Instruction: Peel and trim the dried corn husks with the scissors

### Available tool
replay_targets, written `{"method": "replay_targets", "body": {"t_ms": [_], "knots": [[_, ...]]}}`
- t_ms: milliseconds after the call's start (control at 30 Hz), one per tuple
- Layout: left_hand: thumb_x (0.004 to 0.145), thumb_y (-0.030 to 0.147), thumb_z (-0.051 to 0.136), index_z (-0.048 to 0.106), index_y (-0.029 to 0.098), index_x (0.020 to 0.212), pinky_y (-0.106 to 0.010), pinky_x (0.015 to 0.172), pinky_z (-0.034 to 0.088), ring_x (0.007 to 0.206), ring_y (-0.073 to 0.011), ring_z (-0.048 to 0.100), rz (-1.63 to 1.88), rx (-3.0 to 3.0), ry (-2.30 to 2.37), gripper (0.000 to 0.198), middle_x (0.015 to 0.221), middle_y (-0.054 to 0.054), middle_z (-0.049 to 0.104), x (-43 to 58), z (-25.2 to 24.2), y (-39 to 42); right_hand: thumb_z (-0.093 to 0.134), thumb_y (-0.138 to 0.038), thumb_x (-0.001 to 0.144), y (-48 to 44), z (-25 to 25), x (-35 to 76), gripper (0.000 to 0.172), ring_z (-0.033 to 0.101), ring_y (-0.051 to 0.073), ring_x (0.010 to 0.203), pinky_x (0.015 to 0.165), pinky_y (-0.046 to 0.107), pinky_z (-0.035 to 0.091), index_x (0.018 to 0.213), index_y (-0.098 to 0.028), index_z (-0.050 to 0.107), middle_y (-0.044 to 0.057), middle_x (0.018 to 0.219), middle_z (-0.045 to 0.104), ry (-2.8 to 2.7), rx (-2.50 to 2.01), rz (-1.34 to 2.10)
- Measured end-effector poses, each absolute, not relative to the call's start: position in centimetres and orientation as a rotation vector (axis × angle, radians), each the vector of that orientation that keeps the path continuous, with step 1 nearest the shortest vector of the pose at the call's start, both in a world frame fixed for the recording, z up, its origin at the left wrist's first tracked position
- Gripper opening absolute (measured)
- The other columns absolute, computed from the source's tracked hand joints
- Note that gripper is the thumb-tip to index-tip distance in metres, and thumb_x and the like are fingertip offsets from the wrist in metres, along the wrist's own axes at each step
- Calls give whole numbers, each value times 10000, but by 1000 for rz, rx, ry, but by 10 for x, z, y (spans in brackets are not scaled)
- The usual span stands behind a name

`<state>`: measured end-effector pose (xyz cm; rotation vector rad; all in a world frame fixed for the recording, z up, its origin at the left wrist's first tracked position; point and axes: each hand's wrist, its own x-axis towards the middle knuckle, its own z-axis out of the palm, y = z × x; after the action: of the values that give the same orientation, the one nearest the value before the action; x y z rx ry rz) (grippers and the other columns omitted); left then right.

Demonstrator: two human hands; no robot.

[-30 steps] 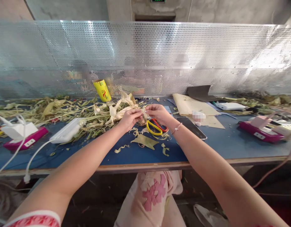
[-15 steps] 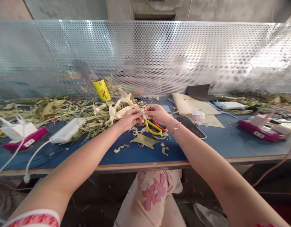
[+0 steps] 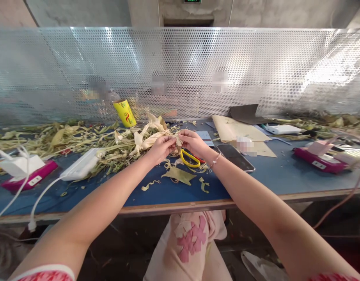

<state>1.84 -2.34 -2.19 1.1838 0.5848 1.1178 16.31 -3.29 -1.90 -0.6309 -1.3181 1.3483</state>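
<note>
Over the middle of the blue table, my left hand (image 3: 163, 147) and my right hand (image 3: 194, 141) meet, fingertips pinched on a small pale piece of dried husk (image 3: 177, 139) between them. Its full shape is partly covered by the fingers. Just below the right hand lie scissors with yellow and red handles (image 3: 189, 159); their blades are hidden. A flat pale-green husk piece (image 3: 180, 175) and curled scraps (image 3: 203, 185) rest nearer the table edge. Left of my hands spreads a heap of dry husks (image 3: 143, 139).
A yellow tube (image 3: 125, 113) leans behind the heap. Right of my hands are a black phone (image 3: 235, 157) and tan paper sheets (image 3: 238, 130). Magenta power strips (image 3: 318, 159) with cables sit at both sides, plus a white power strip (image 3: 82, 164) at left. A perforated metal screen (image 3: 180, 58) stands behind.
Both hands stay together at nearly the same spot, with the fingers shifting slightly on the husk piece. My right hand has moved a little left, and the view has shifted slightly.
</note>
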Motion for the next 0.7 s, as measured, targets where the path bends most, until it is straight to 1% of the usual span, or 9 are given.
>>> {"method": "replay_targets", "body": {"t_ms": [200, 300, 433, 533, 633, 700], "knots": [[567, 227, 777, 587, 94, 618, -178, 546, 421, 537, -48, 508, 1123, 1193, 594, 238, 561, 15, 552, 17, -24, -23, 698, -358, 598, -33, -22, 161, 262, 489, 70, 583, 613, 242, 444, 677, -163, 543, -36, 626, 532, -1325, -680, 1257], [550, 233, 787, 593, 95, 620, -173, 541, 424, 536, -46, 504, 1135, 1184, 577, 248, 554, 19, 546, 18, -23, -23, 655, -365, 637, -31, -23, 160, 235, 486, 73, 579, 591, 237, 437, 697, -170, 539, -34, 635, 530, -1356, -727, 1172], [542, 242, 791, 594, 96, 631, -168, 535, 427, 543, -48, 511, 1134, 1172, 597, 260, 562, 16, 552, 20, -22, -24, 571, -356, 704, -29, -25, 159, 174, 473, 88, 564, 548, 232, 411, 729, -189, 531, -38, 614, 506, -1491, -833, 879], [547, 248, 789, 584, 97, 632, -163, 539, 431, 548, -46, 517, 1146, 1167, 616, 269, 568, 16, 556, 21, -22, -24, 521, -325, 744, -28, -26, 160, 129, 458, 93, 562, 553, 234, 395, 745, -196, 532, -33, 624, 498, -1582, -903, 645], [560, 247, 781, 564, 102, 632, -162, 549, 437, 550, -44, 523, 1157, 1172, 625, 271, 575, 20, 558, 21, -23, -24, 494, -313, 768, -26, -28, 160, 125, 475, 102, 608, 575, 235, 395, 766, -199, 544, -12, 696, 520, -1617, -925, 513], [574, 238, 773, 546, 107, 632, -161, 561, 443, 555, -42, 528, 1166, 1182, 632, 268, 579, 26, 557, 20, -24, -24, 482, -319, 780, -25, -30, 160, 137, 481, 104, 618, 580, 236, 398, 779, -200, 549, -6, 724, 530, -1634, -919, 496]]}}
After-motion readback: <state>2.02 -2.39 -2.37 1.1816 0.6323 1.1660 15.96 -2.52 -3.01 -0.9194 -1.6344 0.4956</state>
